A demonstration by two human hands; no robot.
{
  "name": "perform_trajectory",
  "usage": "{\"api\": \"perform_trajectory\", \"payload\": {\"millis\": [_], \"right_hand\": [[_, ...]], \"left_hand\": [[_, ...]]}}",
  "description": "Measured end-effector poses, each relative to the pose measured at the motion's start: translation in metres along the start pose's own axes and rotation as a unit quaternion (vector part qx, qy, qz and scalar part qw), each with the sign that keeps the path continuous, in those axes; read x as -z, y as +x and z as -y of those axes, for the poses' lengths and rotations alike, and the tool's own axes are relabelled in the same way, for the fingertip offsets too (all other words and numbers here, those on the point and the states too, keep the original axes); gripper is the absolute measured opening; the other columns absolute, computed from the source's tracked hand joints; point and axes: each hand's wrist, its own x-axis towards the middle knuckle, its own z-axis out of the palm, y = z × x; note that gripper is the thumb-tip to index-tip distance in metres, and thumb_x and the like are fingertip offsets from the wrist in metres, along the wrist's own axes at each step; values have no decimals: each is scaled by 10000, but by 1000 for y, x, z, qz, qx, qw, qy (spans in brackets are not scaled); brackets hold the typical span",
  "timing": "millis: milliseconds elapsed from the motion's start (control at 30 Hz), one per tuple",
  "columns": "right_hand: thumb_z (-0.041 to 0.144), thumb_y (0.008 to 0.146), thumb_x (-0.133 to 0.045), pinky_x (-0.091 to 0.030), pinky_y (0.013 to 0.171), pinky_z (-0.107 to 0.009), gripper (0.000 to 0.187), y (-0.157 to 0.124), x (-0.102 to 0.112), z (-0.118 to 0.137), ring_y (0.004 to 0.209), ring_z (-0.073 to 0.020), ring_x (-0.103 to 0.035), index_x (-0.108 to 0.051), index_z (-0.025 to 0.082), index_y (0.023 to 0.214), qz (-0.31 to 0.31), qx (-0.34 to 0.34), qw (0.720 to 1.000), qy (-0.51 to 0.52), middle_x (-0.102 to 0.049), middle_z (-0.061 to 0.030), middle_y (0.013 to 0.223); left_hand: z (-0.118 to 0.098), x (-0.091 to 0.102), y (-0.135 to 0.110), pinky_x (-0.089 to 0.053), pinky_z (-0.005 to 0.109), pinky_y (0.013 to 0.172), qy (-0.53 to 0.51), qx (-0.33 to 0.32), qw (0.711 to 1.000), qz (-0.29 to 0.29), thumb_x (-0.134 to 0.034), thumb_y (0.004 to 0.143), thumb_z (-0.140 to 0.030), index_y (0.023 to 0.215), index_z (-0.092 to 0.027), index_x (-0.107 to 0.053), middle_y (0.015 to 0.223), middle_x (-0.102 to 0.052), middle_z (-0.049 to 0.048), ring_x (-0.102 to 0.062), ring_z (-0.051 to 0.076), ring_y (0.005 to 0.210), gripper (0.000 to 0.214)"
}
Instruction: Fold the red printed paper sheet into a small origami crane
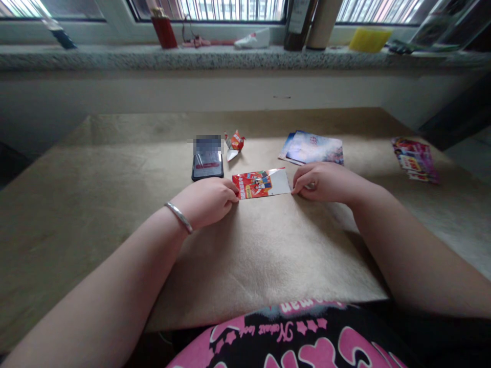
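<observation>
A folded sheet of printed paper [261,184], red with a cartoon picture and a white part at its right end, lies between my hands. My left hand [215,199] pinches its left edge, fingertips pressed together. At the opposite end, my right hand [322,184] is closed on the lower right corner; a ring shows on one finger. Just beyond the sheet stands a small folded-paper figure [235,145] in red, orange and white. To its left lies a phone [207,158] with its screen lit and partly blurred out.
Printed sheets [316,148] in pale blue and purple lie behind my right hand. Several pink and red printed papers [415,159] rest at the table's right side. Beyond the table [268,255], a stone windowsill [215,59] carries a red container [163,30], bottles and a yellow block [370,40].
</observation>
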Motion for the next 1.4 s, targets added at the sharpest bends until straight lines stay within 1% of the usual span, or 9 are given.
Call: {"api": "perform_trajectory", "payload": {"millis": [233,333,500,667,767,867,1100,1300,1400], "right_hand": [[120,694,-521,-439,664,-257,196,2,-3,-3,732,-148,-607,-687,220,727,1,-19,1000,18,-681,-16,826],[144,702,-521,-428,637,-261,158,6,-7,1,703,-159,-590,-656,210,748,-25,-92,995,6,-674,-28,790],[202,785,-476,-396,578,-274,136,14,-13,19,694,-189,-592,-612,204,786,-77,-233,970,5,-676,-44,767],[420,786,-584,-417,540,-268,288,18,-23,23,601,-151,-579,-590,189,958,-112,-239,960,89,-667,-38,789],[381,730,-659,-436,542,-266,527,18,-30,18,603,-141,-583,-501,184,1193,-122,-233,956,126,-654,-33,848],[327,709,-681,-440,542,-263,649,19,-33,14,589,-127,-576,-431,174,1287,-118,-230,952,166,-641,-30,870],[274,688,-658,-444,538,-247,334,22,-32,18,584,-107,-555,-543,185,989,-155,-243,928,236,-619,-7,824],[301,681,-619,-384,470,-233,149,24,-26,26,499,-101,-481,-542,196,754,-165,-254,910,284,-538,35,592],[329,699,-609,-403,496,-233,166,23,-27,25,540,-104,-514,-513,195,717,-169,-239,904,313,-563,23,635]], "left_hand": [[8,-2,-2,-501,255,827,-15,10,999,-29,-425,764,-135,785,-202,-718,1033,-688,9,-639,151,881,302],[7,-6,-1,-505,244,759,9,11,999,-41,-411,795,-170,730,-188,-681,968,-684,20,-627,141,829,278],[-4,-10,3,-496,267,671,57,59,993,-82,-416,836,-228,844,-174,-631,866,-647,56,-606,179,796,222],[-9,-21,7,-507,325,827,-3,72,985,-156,-505,822,-255,1274,-164,-470,1193,-542,115,-584,207,973,462],[-8,-26,7,-438,404,968,-7,57,985,-165,-556,805,-269,1342,-180,-413,1340,-425,142,-478,267,1164,563],[-9,-27,6,-388,455,1010,12,56,985,-161,-563,810,-281,1350,-188,-414,1401,-376,145,-429,302,1194,568],[-10,-28,7,-331,442,1063,9,52,988,-144,-520,845,-296,1362,-128,-385,1366,-439,136,-390,294,1220,560],[-4,-28,8,-405,425,1017,-23,17,980,-195,-611,787,-270,1385,-175,-319,1253,-465,122,-444,259,1136,672],[-5,-28,8,-419,385,1014,-58,10,973,-224,-598,771,-178,1409,-189,-259,1224,-427,113,-459,226,1123,723]]}}
